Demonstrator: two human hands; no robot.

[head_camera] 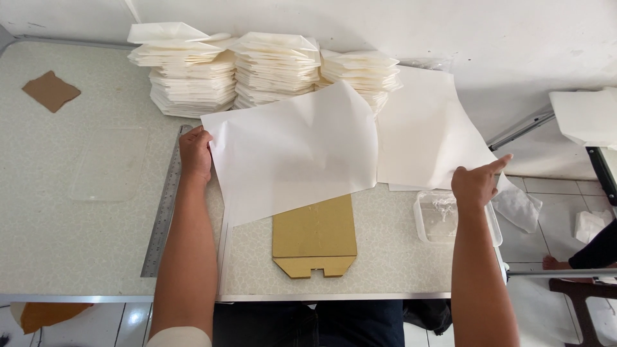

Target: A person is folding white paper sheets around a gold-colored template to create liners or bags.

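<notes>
Cardboard template [314,236] lies nearest me on the bench [77,225], brown, its notched end toward my edge and its far end hidden under the white sheet [295,151] I am laying over it. My left hand [195,153] pinches the sheet's left corner, fingers closed on the paper just beside the steel ruler [164,209]. My right hand [477,183] rests on the stack of loose white sheets [424,132] to the right, fingers curled with the forefinger out, right above the clear plastic tub [443,218]. The sheet sits skewed and partly lifted, so I judge it best to keep the corner taut, square its edge to the ruler and centre it over the template. Further back stand three piles of folded white paper pieces [270,67] against the wall, and a scrap of brown card [51,91] lies far left
</notes>
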